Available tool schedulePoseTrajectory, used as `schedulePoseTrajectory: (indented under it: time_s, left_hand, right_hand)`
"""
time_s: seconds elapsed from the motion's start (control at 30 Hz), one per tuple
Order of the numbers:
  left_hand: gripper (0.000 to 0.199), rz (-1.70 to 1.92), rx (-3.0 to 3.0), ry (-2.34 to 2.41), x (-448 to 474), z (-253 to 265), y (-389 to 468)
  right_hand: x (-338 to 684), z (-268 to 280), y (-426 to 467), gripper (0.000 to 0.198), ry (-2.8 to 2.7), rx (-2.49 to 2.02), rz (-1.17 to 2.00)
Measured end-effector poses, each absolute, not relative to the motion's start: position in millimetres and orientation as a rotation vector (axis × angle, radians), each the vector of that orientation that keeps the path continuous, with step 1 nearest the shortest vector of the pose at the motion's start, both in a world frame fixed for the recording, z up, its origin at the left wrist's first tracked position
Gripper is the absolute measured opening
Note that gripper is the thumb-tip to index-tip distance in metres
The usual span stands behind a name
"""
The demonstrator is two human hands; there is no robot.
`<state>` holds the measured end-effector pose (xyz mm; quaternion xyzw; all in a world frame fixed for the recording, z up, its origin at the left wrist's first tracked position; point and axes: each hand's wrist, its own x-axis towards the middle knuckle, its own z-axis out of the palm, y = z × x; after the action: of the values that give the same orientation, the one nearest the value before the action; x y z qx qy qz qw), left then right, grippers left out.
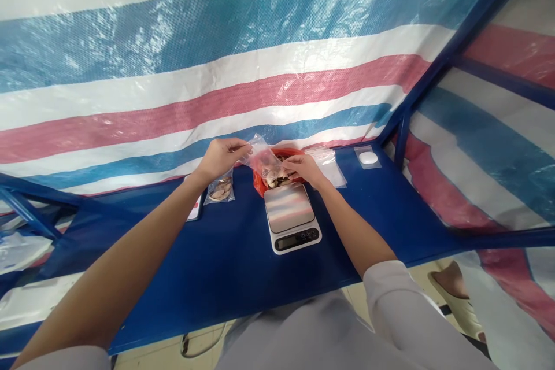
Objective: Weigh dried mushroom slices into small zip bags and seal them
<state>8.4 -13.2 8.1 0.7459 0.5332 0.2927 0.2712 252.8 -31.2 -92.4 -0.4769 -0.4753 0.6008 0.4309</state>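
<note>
Plastic bag (262, 157), edge pinched by the left hand (221, 158), overlaps the red container (259, 184); grip unclear at right hand (306, 169).

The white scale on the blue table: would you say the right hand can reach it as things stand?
Likely yes: the scale lies on the near side of the right hand, with nothing visible between, though that hand is busy by the clear bag.
</note>
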Motion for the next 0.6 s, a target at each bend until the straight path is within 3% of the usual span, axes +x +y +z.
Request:
schedulePoseTrajectory:
  time_s: [0.6]
  left_hand:
    - [0.044,0.815,2.002,1.405,1.3,11.6,-17.9]
  right_hand:
    - [256.4,-90.9,-36.0,0.028,-1.211,-1.108,1.447]
